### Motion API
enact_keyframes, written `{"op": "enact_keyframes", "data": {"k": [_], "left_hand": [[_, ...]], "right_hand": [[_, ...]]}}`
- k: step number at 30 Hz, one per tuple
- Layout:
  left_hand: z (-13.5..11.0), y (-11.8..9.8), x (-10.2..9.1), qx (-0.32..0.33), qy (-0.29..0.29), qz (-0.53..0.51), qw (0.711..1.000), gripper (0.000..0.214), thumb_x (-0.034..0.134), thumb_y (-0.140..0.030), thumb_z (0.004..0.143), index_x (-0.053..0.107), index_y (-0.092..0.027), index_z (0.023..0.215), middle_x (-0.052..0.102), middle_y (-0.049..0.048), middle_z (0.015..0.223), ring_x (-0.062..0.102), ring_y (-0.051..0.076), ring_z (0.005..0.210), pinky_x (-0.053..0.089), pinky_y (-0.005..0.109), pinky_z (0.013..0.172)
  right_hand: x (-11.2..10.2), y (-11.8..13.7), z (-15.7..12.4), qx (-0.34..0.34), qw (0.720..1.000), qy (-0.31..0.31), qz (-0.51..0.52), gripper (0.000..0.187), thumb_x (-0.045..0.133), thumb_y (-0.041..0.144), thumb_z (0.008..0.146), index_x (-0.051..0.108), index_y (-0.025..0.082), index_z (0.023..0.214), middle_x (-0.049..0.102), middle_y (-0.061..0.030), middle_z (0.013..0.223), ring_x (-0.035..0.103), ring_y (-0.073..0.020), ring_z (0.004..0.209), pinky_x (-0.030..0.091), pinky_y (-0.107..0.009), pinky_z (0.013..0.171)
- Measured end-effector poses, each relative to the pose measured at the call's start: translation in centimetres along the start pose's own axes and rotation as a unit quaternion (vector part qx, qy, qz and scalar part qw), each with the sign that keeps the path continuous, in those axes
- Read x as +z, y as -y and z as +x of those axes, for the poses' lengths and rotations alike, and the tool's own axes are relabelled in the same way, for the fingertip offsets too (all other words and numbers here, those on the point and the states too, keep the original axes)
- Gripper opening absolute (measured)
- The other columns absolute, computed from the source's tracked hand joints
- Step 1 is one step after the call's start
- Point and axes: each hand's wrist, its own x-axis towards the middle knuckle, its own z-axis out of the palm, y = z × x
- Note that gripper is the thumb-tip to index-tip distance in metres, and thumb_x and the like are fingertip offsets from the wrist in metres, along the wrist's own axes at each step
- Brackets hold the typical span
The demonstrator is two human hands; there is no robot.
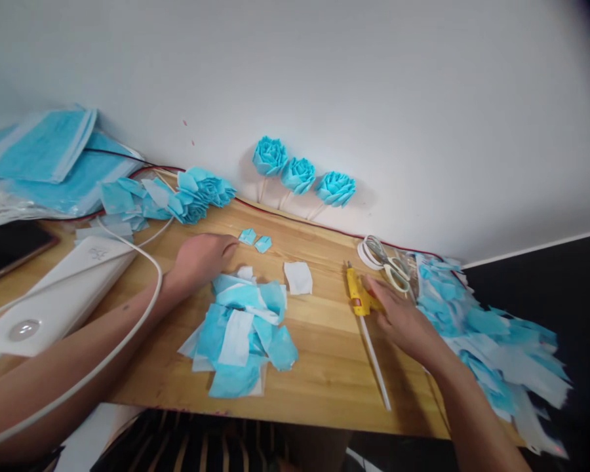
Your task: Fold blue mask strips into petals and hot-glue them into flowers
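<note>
My left hand (201, 259) rests low over the wooden table, its fingers bunched together right beside two small folded blue petals (254, 240); whether anything is between the fingertips is hidden. At the right, my right hand (400, 318) has its fingers at the handle of a yellow hot glue gun (356, 292). A long white glue stick (375, 364) sticks out of the gun's back end toward the table's front edge. Between my hands lies a loose pile of blue and white fabric pieces (240, 334), with a single white square (298, 278) just beyond it.
Three blue fabric roses (299, 176) on sticks lean against the wall. More roses (196, 193) lie behind my left hand, near stacked face masks (44, 151). A white power strip (59, 295), its cable and a phone (12, 249) are at left. Scissors (396, 272) and fabric scraps (491, 334) lie right.
</note>
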Motion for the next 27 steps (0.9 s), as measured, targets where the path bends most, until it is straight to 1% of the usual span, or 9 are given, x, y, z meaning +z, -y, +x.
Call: {"op": "enact_keyframes", "data": {"k": [3,5,7,10,13,16,19,24,27], "left_hand": [[-0.1,-0.2,-0.1,-0.005,-0.012,-0.008,1.000,0.041,0.037,-0.035,0.095,0.071,-0.025,0.117,0.075,0.0067,0.119,0.069,0.027,0.106,0.049,0.032,0.082],[-0.4,-0.5,-0.1,0.003,-0.032,-0.027,0.999,0.042,0.037,-0.035,0.095,0.071,-0.026,0.118,0.073,0.0053,0.122,0.067,0.027,0.110,0.048,0.031,0.084],[-0.7,-0.8,-0.2,0.025,-0.051,-0.047,0.997,0.041,0.037,-0.035,0.095,0.072,-0.026,0.117,0.073,0.0037,0.122,0.067,0.025,0.112,0.048,0.030,0.085],[-1.2,-1.2,-0.2,0.071,-0.069,-0.062,0.993,0.041,0.038,-0.037,0.097,0.073,-0.024,0.114,0.075,0.0044,0.118,0.068,0.026,0.109,0.048,0.030,0.084],[-1.5,-1.3,0.0,0.115,-0.083,-0.078,0.987,0.042,0.039,-0.039,0.098,0.073,-0.022,0.115,0.075,0.0060,0.118,0.068,0.026,0.107,0.047,0.031,0.085],[-1.6,-1.4,0.2,0.144,-0.080,-0.088,0.982,0.040,0.039,-0.039,0.098,0.073,-0.024,0.115,0.074,0.0042,0.119,0.068,0.026,0.109,0.047,0.031,0.088],[-1.8,-1.7,0.4,0.175,-0.069,-0.101,0.977,0.041,0.038,-0.040,0.098,0.073,-0.026,0.113,0.074,0.0033,0.120,0.067,0.025,0.111,0.047,0.033,0.093],[-2.5,-2.8,0.1,0.243,-0.038,-0.133,0.960,0.040,0.039,-0.040,0.098,0.074,-0.024,0.110,0.076,0.0061,0.112,0.068,0.024,0.106,0.047,0.032,0.092],[-2.7,-3.2,-0.2,0.289,-0.002,-0.140,0.947,0.037,0.042,-0.037,0.098,0.074,-0.023,0.109,0.077,0.0067,0.106,0.068,0.023,0.100,0.048,0.031,0.088]], "right_hand": [[-2.0,2.3,0.7,-0.001,1.000,-0.013,0.012,0.065,0.046,0.015,0.089,0.034,0.021,0.152,0.055,-0.0137,0.145,0.048,-0.0318,0.138,0.044,-0.054,0.112],[-3.2,4.8,1.5,-0.003,0.999,-0.026,0.036,0.055,0.047,0.021,0.094,0.041,0.022,0.148,0.058,-0.0141,0.140,0.052,-0.0319,0.134,0.043,-0.055,0.111],[-4.0,7.6,2.4,-0.029,0.997,-0.035,0.068,0.043,0.046,0.021,0.096,0.050,0.021,0.139,0.062,-0.0142,0.131,0.057,-0.0302,0.125,0.048,-0.054,0.105],[-4.5,11.3,3.5,-0.072,0.989,-0.015,0.125,0.030,0.047,0.019,0.097,0.058,0.021,0.125,0.065,-0.0120,0.118,0.060,-0.0263,0.113,0.051,-0.047,0.096],[-4.3,13.9,4.0,-0.085,0.978,-0.009,0.189,0.017,0.048,0.022,0.099,0.063,0.021,0.108,0.067,-0.0081,0.105,0.061,-0.0222,0.102,0.051,-0.039,0.089],[-3.8,15.3,3.8,-0.064,0.969,0.012,0.238,0.018,0.048,0.028,0.101,0.063,0.020,0.094,0.067,-0.0047,0.093,0.061,-0.0190,0.092,0.048,-0.033,0.081],[-3.3,16.0,3.3,-0.046,0.963,0.037,0.264,0.020,0.051,0.034,0.100,0.063,0.020,0.091,0.067,-0.0030,0.090,0.061,-0.0176,0.088,0.045,-0.031,0.078],[-2.5,16.5,2.8,-0.018,0.945,0.065,0.320,0.020,0.055,0.039,0.097,0.064,0.021,0.100,0.070,-0.0029,0.098,0.063,-0.0181,0.094,0.047,-0.031,0.083],[-2.5,17.2,2.6,0.005,0.949,0.051,0.312,0.025,0.061,0.039,0.094,0.061,0.022,0.113,0.068,-0.0034,0.099,0.063,-0.0202,0.095,0.048,-0.034,0.084]]}}
